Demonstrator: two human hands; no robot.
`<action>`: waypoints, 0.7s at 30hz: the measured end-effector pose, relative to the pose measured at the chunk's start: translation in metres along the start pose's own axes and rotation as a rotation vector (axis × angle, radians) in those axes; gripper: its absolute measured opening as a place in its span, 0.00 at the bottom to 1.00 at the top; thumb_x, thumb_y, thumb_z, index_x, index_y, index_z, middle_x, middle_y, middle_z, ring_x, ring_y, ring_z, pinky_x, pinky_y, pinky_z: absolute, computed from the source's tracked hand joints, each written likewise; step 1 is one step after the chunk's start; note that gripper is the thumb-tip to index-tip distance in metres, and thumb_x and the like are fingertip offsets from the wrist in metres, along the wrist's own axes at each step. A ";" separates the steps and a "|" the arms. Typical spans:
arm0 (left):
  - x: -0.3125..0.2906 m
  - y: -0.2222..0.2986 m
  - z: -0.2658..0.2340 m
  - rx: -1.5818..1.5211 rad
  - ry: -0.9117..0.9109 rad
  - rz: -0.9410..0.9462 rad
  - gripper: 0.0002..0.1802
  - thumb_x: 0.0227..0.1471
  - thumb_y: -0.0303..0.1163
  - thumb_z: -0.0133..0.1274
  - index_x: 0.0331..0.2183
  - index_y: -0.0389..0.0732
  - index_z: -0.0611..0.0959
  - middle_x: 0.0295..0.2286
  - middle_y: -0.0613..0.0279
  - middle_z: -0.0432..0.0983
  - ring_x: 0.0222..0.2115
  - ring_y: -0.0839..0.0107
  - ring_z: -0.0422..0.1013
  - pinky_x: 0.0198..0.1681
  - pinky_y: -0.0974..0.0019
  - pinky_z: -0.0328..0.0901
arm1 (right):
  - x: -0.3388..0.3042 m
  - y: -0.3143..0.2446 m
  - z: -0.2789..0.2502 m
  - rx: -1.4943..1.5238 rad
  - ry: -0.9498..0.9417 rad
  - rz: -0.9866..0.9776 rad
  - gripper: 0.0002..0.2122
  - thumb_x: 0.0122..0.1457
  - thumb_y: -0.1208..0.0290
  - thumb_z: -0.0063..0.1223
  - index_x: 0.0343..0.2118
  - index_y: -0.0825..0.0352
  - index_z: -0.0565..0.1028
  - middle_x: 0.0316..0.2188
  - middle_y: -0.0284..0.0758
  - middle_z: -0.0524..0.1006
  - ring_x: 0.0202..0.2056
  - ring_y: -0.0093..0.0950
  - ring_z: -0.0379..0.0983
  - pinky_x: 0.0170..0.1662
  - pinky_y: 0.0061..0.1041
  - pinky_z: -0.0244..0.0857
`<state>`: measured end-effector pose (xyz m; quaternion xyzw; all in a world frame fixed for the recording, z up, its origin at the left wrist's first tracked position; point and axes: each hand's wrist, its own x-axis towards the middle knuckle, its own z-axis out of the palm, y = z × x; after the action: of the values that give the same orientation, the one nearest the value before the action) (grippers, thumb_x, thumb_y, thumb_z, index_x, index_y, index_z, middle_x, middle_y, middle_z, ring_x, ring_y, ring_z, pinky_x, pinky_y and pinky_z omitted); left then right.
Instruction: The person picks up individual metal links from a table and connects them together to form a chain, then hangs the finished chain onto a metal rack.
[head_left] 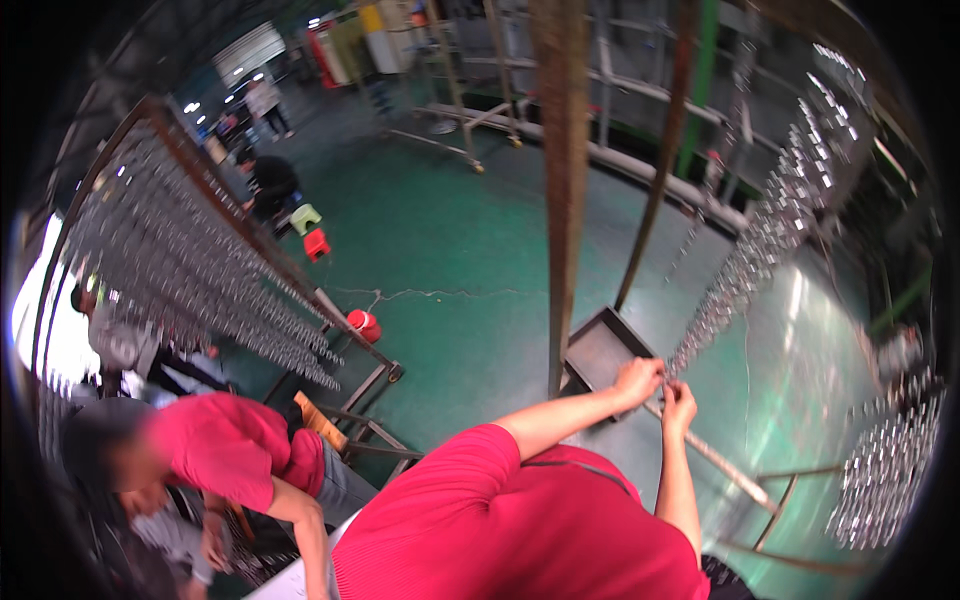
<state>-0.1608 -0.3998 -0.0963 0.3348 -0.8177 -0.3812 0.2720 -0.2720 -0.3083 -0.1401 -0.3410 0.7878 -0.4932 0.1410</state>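
Long strands of small shiny metal parts (745, 250) hang from high on the right and run down to my two hands. My left hand (638, 383) is closed at their lower end, fingers pinched on a strand. Just beside it, my right hand (679, 408) is raised with thumb and fingers pinched together close to the same strand end. What sits between the right fingertips is too small to make out. A dark shallow metal tray (607, 352) stands just beyond my left hand, partly behind it.
A rusty upright post (562, 200) rises beyond the tray. On the left, a rack (190, 250) carries many similar strands. A co-worker in a red shirt (225, 450) is close on my left. More strands (890, 480) hang at lower right, near a metal bar (725, 465).
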 end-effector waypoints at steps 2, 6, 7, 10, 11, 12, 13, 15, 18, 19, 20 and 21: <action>-0.005 0.001 -0.004 0.000 -0.023 -0.040 0.09 0.44 0.32 0.54 0.30 0.41 0.79 0.23 0.52 0.77 0.27 0.51 0.74 0.31 0.53 0.67 | -0.006 -0.007 0.002 0.018 -0.005 -0.007 0.05 0.52 0.76 0.55 0.30 0.72 0.75 0.20 0.39 0.77 0.21 0.25 0.74 0.27 0.26 0.67; -0.004 -0.002 0.000 -0.010 -0.005 -0.051 0.08 0.43 0.32 0.55 0.30 0.40 0.79 0.23 0.53 0.77 0.27 0.53 0.74 0.30 0.54 0.67 | -0.005 -0.010 -0.001 0.058 -0.018 0.005 0.05 0.54 0.76 0.54 0.29 0.72 0.74 0.20 0.36 0.77 0.20 0.22 0.73 0.24 0.24 0.66; -0.003 -0.001 0.000 -0.030 0.006 -0.044 0.08 0.43 0.32 0.55 0.30 0.40 0.79 0.23 0.53 0.78 0.27 0.53 0.74 0.30 0.54 0.67 | -0.010 -0.019 -0.005 0.089 -0.009 0.029 0.04 0.54 0.76 0.54 0.29 0.72 0.74 0.20 0.35 0.76 0.20 0.22 0.73 0.23 0.23 0.66; -0.002 -0.003 0.002 -0.039 0.011 -0.051 0.09 0.43 0.31 0.56 0.31 0.39 0.79 0.26 0.54 0.78 0.29 0.54 0.75 0.32 0.55 0.67 | -0.014 -0.013 -0.013 0.140 0.019 0.027 0.04 0.55 0.76 0.53 0.29 0.71 0.74 0.20 0.33 0.76 0.20 0.21 0.73 0.21 0.21 0.64; -0.002 -0.007 0.003 -0.045 0.017 -0.048 0.10 0.43 0.30 0.56 0.31 0.39 0.79 0.26 0.54 0.78 0.30 0.54 0.75 0.33 0.55 0.67 | -0.013 -0.009 -0.013 0.150 0.028 0.015 0.04 0.55 0.75 0.53 0.29 0.71 0.74 0.20 0.33 0.76 0.20 0.20 0.72 0.21 0.20 0.64; -0.003 -0.010 0.002 -0.066 -0.039 -0.081 0.13 0.41 0.30 0.56 0.35 0.39 0.79 0.31 0.52 0.78 0.34 0.54 0.74 0.36 0.55 0.68 | -0.018 -0.020 -0.017 0.143 0.029 0.029 0.04 0.54 0.76 0.53 0.28 0.71 0.74 0.20 0.35 0.76 0.21 0.22 0.72 0.23 0.22 0.65; -0.005 -0.014 0.004 -0.021 -0.053 -0.092 0.15 0.41 0.30 0.56 0.36 0.39 0.78 0.32 0.51 0.78 0.36 0.53 0.74 0.37 0.54 0.68 | -0.017 -0.016 -0.021 0.079 0.031 -0.042 0.03 0.54 0.77 0.53 0.28 0.71 0.74 0.21 0.34 0.76 0.21 0.22 0.73 0.23 0.22 0.65; -0.009 -0.020 0.005 0.073 -0.081 -0.110 0.19 0.40 0.29 0.57 0.39 0.39 0.77 0.35 0.49 0.77 0.38 0.52 0.73 0.39 0.54 0.67 | -0.019 -0.005 -0.030 -0.050 0.039 -0.182 0.03 0.54 0.77 0.52 0.29 0.71 0.74 0.21 0.34 0.75 0.23 0.22 0.73 0.24 0.22 0.65; -0.019 -0.014 -0.018 0.092 -0.402 -0.150 0.29 0.35 0.30 0.60 0.45 0.39 0.75 0.39 0.48 0.75 0.43 0.52 0.70 0.45 0.54 0.65 | -0.037 -0.031 -0.044 -0.164 0.020 -0.269 0.04 0.51 0.78 0.54 0.28 0.73 0.73 0.22 0.37 0.74 0.23 0.26 0.71 0.30 0.25 0.65; -0.028 -0.020 -0.018 0.064 -0.442 -0.105 0.32 0.34 0.31 0.62 0.47 0.40 0.74 0.41 0.48 0.74 0.44 0.53 0.70 0.46 0.54 0.65 | -0.042 -0.036 -0.045 -0.193 -0.003 -0.286 0.04 0.50 0.78 0.55 0.28 0.73 0.73 0.22 0.37 0.74 0.23 0.27 0.71 0.31 0.26 0.65; -0.034 -0.028 -0.013 0.017 -0.460 -0.015 0.37 0.33 0.33 0.64 0.49 0.40 0.71 0.44 0.49 0.71 0.47 0.53 0.67 0.48 0.55 0.64 | -0.046 -0.036 -0.044 -0.181 -0.026 -0.319 0.05 0.50 0.77 0.56 0.28 0.73 0.73 0.22 0.36 0.74 0.23 0.25 0.70 0.28 0.24 0.66; -0.038 -0.027 -0.018 -0.031 -0.482 0.073 0.41 0.33 0.34 0.65 0.52 0.40 0.69 0.48 0.49 0.68 0.50 0.53 0.64 0.50 0.56 0.63 | -0.051 -0.040 -0.043 -0.115 -0.058 -0.228 0.05 0.50 0.77 0.56 0.27 0.73 0.73 0.23 0.37 0.74 0.23 0.26 0.71 0.29 0.26 0.66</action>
<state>-0.1148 -0.3923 -0.1152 0.2001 -0.8646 -0.4525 0.0875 -0.2434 -0.2560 -0.0909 -0.4500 0.7663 -0.4502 0.0868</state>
